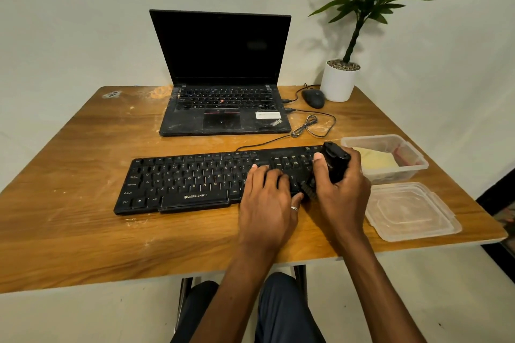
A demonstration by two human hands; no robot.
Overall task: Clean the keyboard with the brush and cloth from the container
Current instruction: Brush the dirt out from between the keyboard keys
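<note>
**Brushing step, head view.** The wooden bench [83,147] carries the black keyboard [184,178] at centre. It lies flat with its long side toward the person, and its cable runs back to the open laptop [223,69] behind it.

The left grip [267,198] rests palm down on the keys right of the letter block. Its fingers are straight and spread and hold nothing; it appears to steady the keyboard.

Just to its right, the brush [335,161], a black tool with a block handle, stands tilted. Its bristles point down onto the keys near the keyboard's right end, close to the left thumb.

The right grip [342,195] is closed round the brush handle, with the thumb on the near face and the fingers curled over the far side. The wrist is bent downward and the forearm enters from the lower right.

Just beside the keyboard's right end stands the clear container [418,160], open, with the yellow cloth [376,161] lying inside. Its lid [412,211] lies on the bench nearer the person. A mouse [314,98] and a potted plant [338,83] sit at the back right.

**Judgement.** The brushing is in hand and the cloth is not yet taken out. How many of the keys have been swept cannot be told.

The next move probably calls for:
- short, light strokes along the rows, with the bristles reaching between the caps;
- the left grip shifting aside as the brush travels leftward;
- sweeping debris off the keyboard rather than toward the open container.
</note>
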